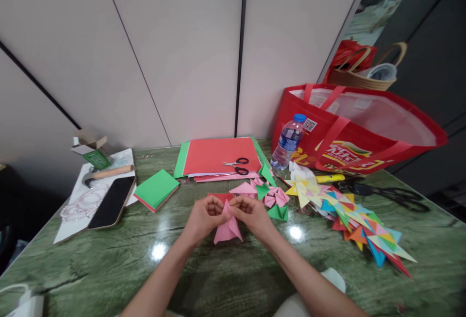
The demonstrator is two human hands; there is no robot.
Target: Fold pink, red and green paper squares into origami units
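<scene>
My left hand (204, 216) and my right hand (251, 212) meet over the green marble table (109, 258), both pinching the top of a folded pink paper piece (228, 228). The paper's lower part hangs down between my wrists. Just behind my hands lie several small folded pink and green paper pieces (271, 195) and a red sheet (220, 195).
A red and green paper stack (214, 154) with small scissors (238, 164) lies at the back. A green paper pad (156, 188), phone (112, 201), hammer (105, 174), water bottle (289, 142), red bag (357, 127), multicoloured paper stars (349, 215) and black scissors (389, 193) surround them.
</scene>
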